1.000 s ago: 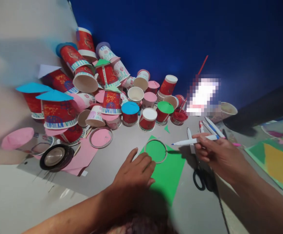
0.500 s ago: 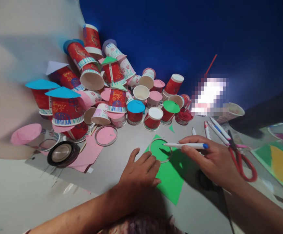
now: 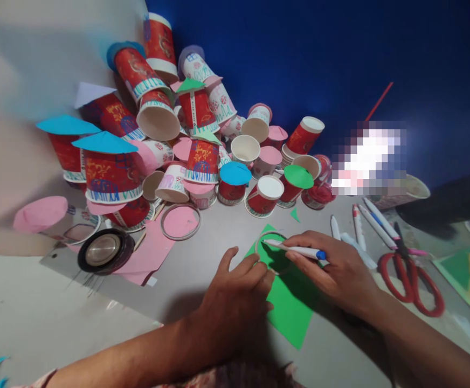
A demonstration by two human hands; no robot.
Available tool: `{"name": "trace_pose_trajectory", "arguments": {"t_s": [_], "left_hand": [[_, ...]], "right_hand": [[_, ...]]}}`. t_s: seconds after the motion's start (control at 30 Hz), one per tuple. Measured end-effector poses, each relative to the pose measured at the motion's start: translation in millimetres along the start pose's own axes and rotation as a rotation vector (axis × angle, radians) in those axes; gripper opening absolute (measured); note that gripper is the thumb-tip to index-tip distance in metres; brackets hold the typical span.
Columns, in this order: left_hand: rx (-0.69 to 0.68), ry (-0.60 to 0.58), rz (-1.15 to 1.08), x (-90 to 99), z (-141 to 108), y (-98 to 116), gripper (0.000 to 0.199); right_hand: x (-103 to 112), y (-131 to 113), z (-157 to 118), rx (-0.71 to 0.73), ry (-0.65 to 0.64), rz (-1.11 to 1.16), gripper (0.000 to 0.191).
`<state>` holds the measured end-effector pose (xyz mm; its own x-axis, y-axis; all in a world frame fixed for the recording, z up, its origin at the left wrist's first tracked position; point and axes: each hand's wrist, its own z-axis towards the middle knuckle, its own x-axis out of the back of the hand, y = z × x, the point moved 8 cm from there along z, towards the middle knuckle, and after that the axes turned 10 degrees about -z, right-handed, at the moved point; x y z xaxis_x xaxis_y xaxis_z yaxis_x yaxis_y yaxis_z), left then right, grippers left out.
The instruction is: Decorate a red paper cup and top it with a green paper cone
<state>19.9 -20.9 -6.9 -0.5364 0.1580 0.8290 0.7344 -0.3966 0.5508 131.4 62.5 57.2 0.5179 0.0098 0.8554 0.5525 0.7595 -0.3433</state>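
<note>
A green sheet of paper (image 3: 290,312) lies on the grey table, with a thin ring (image 3: 258,245) flat on its upper part. My left hand (image 3: 239,288) rests at the ring's lower left edge, its thumb stretched out and the other fingers bent over the paper. In my right hand (image 3: 332,269) is a white marker with a blue end (image 3: 302,250), held between thumb and fingers. The marker's tip points left, inside the ring near its upper left side. The right fingers cover the ring's right side.
Many decorated paper cups (image 3: 116,175) are piled at the back left. Red-handled scissors (image 3: 407,280) and several markers (image 3: 374,226) lie at the right. A second ring (image 3: 163,223) lies over pink paper (image 3: 148,258), beside a round black object (image 3: 105,252).
My right hand has brought the marker's tip left and slightly down, into the ring's upper left part. The view has shifted a little, and more of the scissors' handles shows.
</note>
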Motion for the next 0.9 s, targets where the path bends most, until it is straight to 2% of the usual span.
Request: {"name": "trace_pose_trajectory", "arguments": {"t_s": [0.4, 0.6, 0.73, 0.9], "left_hand": [[0.041, -0.043, -0.056, -0.3, 0.4, -1.4, 0.039], [0.02, -0.034, -0.055, -0.5, -0.7, -0.9, 0.041], [0.037, -0.056, -0.056, -1.1, -1.3, -2.4, 0.034], [0.031, -0.058, -0.053, -0.6, -1.3, -2.0, 0.034]], "right_hand": [[-9.0, -1.8, 0.8, 0.092, -0.021, -0.009, 0.012], [-10.9, -2.3, -0.1, 0.145, -0.022, -0.047, 0.013], [-7.5, -3.7, -2.3, 0.2, 0.024, -0.122, 0.012], [-3.1, -3.4, -5.0, 0.189, 0.012, -0.285, 0.015]]}}
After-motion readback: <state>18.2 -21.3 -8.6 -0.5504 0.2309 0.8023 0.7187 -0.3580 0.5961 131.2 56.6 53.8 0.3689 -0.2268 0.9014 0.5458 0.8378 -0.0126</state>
